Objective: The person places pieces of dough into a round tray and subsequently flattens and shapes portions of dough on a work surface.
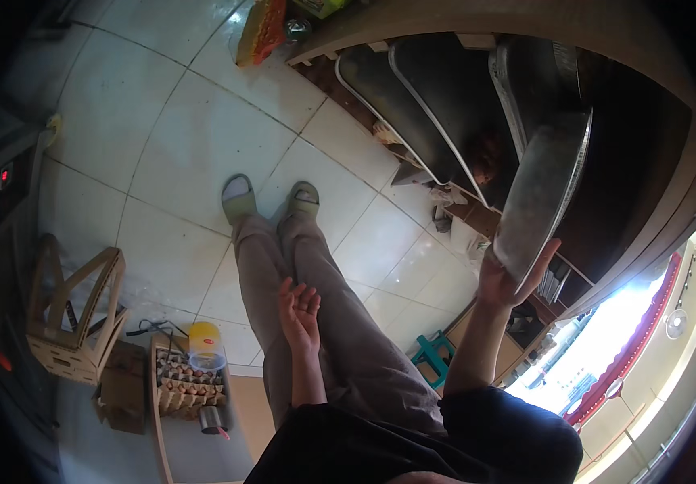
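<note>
My right hand (509, 276) grips the near end of a grey metal baking tray (537, 189), its fingers and thumb on either side of the edge. The tray is tilted up on its side, and its far end overlaps the dark opening of a wooden rack (477, 20). Other dark trays with pale metal rims (424, 109) stand in that rack, to the left of the held one. My left hand (300, 313) hangs over my left thigh, palm up with fingers loosely bent and apart, touching nothing.
Egg cartons (190, 379), a yellow-lidded tub (205, 339) and a metal cup (212, 419) sit at lower left. Nearby are a wooden carrier (81, 323) and a cardboard box (124, 387). A teal stool (432, 355) stands behind my right arm. White floor tiles (178, 145) lie around my feet.
</note>
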Motion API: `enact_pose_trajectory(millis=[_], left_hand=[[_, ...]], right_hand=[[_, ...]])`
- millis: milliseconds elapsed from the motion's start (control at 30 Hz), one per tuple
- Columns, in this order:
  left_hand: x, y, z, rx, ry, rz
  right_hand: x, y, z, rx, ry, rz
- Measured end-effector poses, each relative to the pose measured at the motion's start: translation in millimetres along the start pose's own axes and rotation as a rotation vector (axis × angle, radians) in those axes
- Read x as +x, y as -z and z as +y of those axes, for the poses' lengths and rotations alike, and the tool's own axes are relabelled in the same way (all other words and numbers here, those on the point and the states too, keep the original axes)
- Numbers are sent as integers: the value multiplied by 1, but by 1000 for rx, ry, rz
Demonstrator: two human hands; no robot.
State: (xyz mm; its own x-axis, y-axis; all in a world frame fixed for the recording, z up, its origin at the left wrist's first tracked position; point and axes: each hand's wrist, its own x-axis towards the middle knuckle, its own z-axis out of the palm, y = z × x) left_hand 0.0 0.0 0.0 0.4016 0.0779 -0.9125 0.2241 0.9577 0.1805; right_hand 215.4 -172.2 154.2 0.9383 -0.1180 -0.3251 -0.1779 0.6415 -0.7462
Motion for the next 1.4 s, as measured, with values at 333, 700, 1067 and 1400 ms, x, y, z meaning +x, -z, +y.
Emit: enact_pose_trajectory(millis=[333, 700, 1067, 1400], left_hand=[[-1, -14, -21, 7, 91, 104], [-4, -13, -34, -99, 89, 147], [-5, -25, -23, -158, 63, 185], [-2, -46, -22, -129, -2, 105]], right_hand=[[-39, 35, -5, -143, 34, 174], [56, 70, 29, 64, -101, 268], [191, 69, 11, -584, 18, 304], [312, 104, -24, 232, -263, -411]])
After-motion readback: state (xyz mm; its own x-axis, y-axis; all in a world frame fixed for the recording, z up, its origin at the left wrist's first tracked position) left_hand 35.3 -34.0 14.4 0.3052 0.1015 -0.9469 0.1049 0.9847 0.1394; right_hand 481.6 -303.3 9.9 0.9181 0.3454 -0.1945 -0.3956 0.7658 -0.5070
